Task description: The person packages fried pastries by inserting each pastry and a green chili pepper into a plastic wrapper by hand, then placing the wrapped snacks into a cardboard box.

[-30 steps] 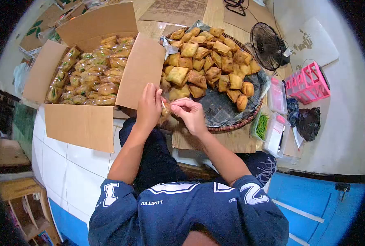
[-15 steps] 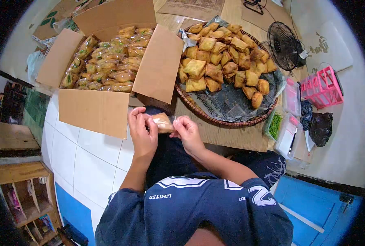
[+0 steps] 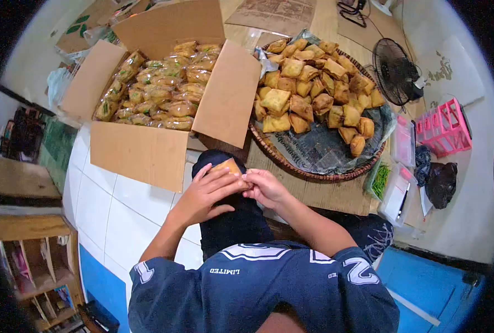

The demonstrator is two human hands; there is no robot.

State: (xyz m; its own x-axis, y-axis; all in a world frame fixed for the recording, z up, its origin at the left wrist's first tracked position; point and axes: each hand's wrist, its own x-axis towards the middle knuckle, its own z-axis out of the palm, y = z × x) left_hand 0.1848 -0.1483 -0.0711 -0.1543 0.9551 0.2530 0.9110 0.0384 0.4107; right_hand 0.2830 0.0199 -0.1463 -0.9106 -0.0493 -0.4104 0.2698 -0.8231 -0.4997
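A wrapped fried pastry (image 3: 226, 166) is held over my lap, partly hidden by my fingers. My left hand (image 3: 209, 194) lies across it with the fingers stretched out and the thumb apart. My right hand (image 3: 263, 187) pinches the right end of the wrapper. Beyond my left hand stands an open cardboard box (image 3: 139, 155) filled with packed pastries (image 3: 161, 91). Ahead and to the right, unwrapped pastries (image 3: 308, 83) are heaped in a round woven tray (image 3: 300, 171) lined with dark printed paper.
Right of the tray are a tub of green chillies (image 3: 379, 180), clear containers (image 3: 403, 141), a pink basket (image 3: 442, 129) and a black plastic bag (image 3: 441, 183). A black fan (image 3: 396, 71) stands behind them. Wooden shelves (image 3: 36, 261) are at the lower left.
The wrapped pastry has come down from near the box and tray to over my lap. My left hand has gone from gripping its side to lying flat across it. The view has shifted.
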